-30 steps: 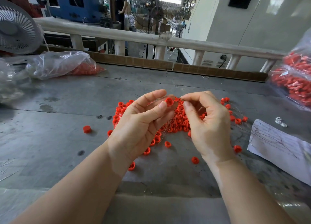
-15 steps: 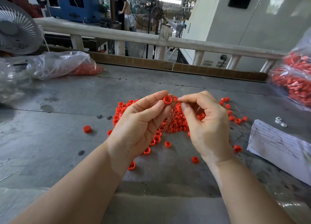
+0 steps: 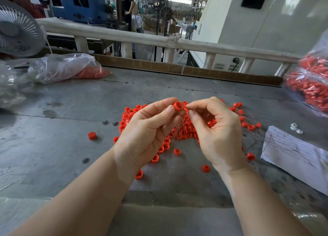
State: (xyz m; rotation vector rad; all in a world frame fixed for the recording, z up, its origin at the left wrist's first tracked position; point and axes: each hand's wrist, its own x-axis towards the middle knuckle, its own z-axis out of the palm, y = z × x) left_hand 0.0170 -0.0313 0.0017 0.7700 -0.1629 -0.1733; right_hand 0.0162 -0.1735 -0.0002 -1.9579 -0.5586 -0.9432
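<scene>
— Left hand (image 3: 147, 129)?
— Curled, pinching a red cap (image 3: 178, 106) between thumb and forefinger. Open end turned toward the camera, held up above the counter (image 3: 62, 147).
— Right hand (image 3: 218, 134)?
— Fingers bent, forefinger tip touching the cap's right rim, thumb just below. Impossible to tell whether anything fine sits pinched between them.
— Beneath both hands?
— Pile of red caps (image 3: 127, 115) lying on the counter, tangled with thin wires (image 3: 178, 127), strays scattered round it.
— Further out?
— Paper sheet (image 3: 291, 150) to the right. Clear bag (image 3: 67, 67) of red parts far left, second bag (image 3: 308, 83) far right.
</scene>
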